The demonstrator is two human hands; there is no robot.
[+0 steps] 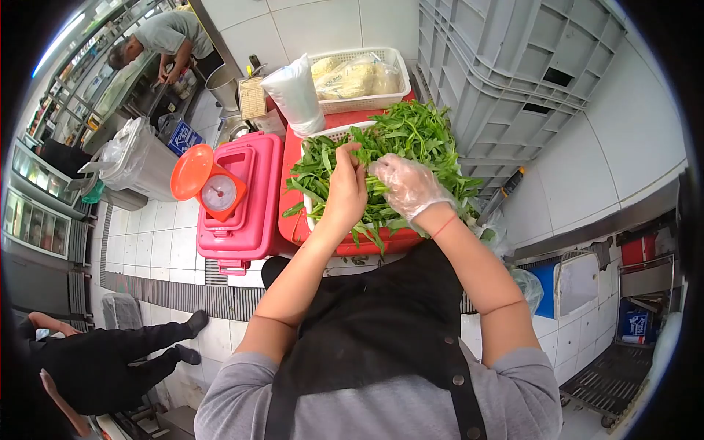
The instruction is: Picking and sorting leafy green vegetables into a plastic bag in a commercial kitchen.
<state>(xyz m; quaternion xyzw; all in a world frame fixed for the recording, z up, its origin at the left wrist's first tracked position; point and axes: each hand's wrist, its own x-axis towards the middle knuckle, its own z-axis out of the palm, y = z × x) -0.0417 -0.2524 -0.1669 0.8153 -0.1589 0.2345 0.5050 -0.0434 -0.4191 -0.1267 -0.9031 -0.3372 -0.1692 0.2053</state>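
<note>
Leafy green vegetables with long stems heap over a white plastic basket on a red lid or box. My right hand, in a clear plastic glove, is closed around a small bunch of the green stems. Bare and upright, my left hand is beside it at the leaves, thumb and fingers raised; whether it pinches a leaf cannot be told. Behind the heap stand a filled white plastic bag and a white basket with bagged pale food.
To the left, an orange dial scale rests on a pink lidded box. Grey crates are stacked at the right. One person bends over a counter at the upper left; another person in black is at the lower left.
</note>
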